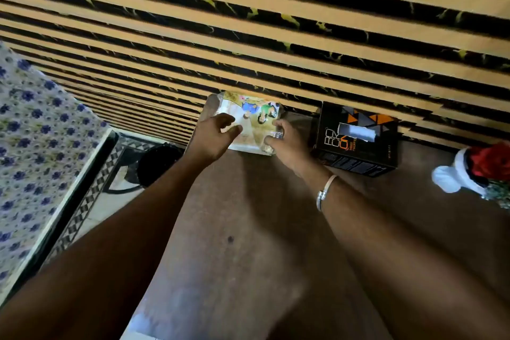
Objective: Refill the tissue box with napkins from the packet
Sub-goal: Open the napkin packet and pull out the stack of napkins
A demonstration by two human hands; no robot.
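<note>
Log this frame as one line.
stage: reaching packet | left hand: open over napkin packet | right hand: gripping packet edge | tissue box: right of packet, untouched

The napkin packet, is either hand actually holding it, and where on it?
The right hand pinches the napkin packet at its near right corner. The left hand hovers over the left edge, fingers spread; whether it touches is unclear.

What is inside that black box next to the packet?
A white tissue pokes up through the slot on top of the black tissue box. How many lie underneath cannot be seen; the box's closed walls hide the inside.
</note>
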